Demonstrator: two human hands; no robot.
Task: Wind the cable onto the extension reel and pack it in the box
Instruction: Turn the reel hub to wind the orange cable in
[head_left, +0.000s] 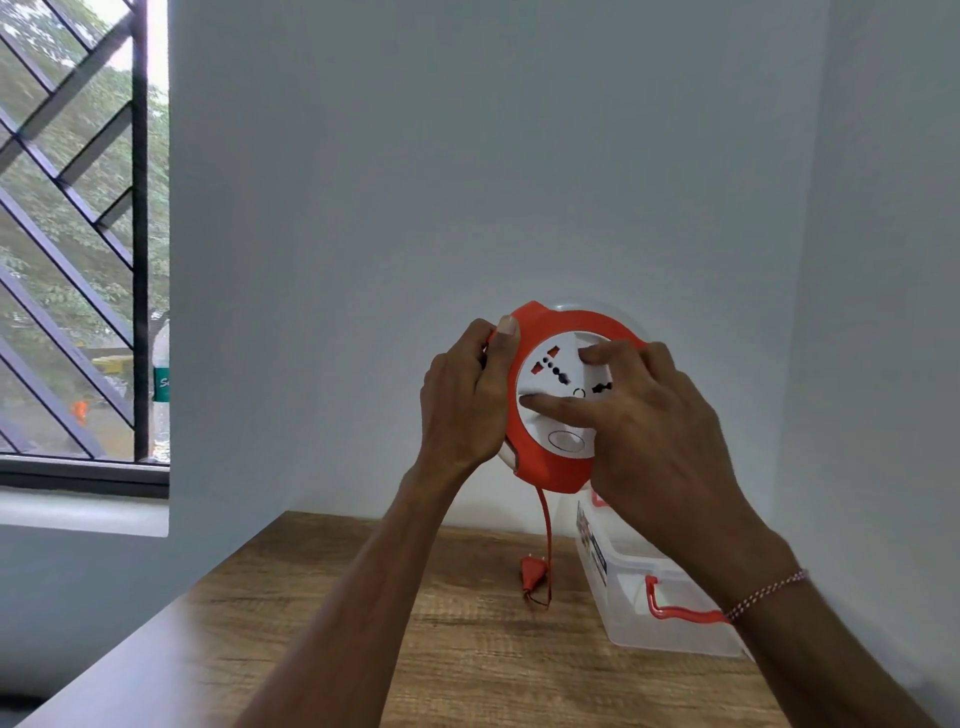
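Reel (540, 467), orange rim with white socket face, held up in the air above the wooden worktop (441, 639), face toward the camera. Left hand (462, 395) grips the reel's left edge, thumb curled over the rim; right hand (649, 426) rests on the white face with thumb and fingers spread, straight. Orange cable (546, 540) hangs from the reel's bottom down to the plug (531, 573) on the worktop, just left of the clear box (639, 587) with orange latch.

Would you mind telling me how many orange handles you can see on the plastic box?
1: a single orange handle on the near end of the clear plastic box, on the table under the right forearm. The arm covers part of the box, so another may be hidden.
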